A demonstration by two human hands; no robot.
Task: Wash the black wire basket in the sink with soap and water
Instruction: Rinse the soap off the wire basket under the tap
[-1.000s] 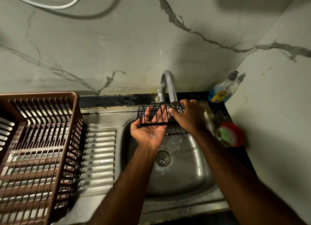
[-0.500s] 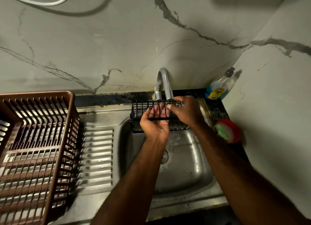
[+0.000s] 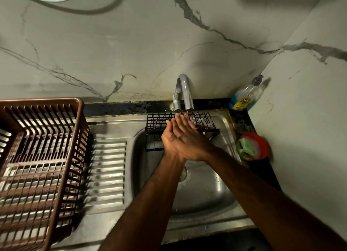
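The basket (image 3: 155, 123) sits propped across the back of the sink (image 3: 206, 190), right under the tap (image 3: 185, 89), likely so water falls through it. Neither hand grips it: the left hand (image 3: 168, 140) and right hand (image 3: 189, 140) meet palm to palm above it, fingers straight, probably rinsing or lathering. A bottle (image 3: 244, 98) holds blue soap; a red bowl (image 3: 263, 149) holds a green sponge (image 3: 247, 147).

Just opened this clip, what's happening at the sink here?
A person stands at the steel sink with the left hand and right hand pressed palm to palm, fingers straight, just below the faucet spout. Neither hand grips the black wire basket, which lies behind them at the back of the sink. A soap bottle stands in the right corner.
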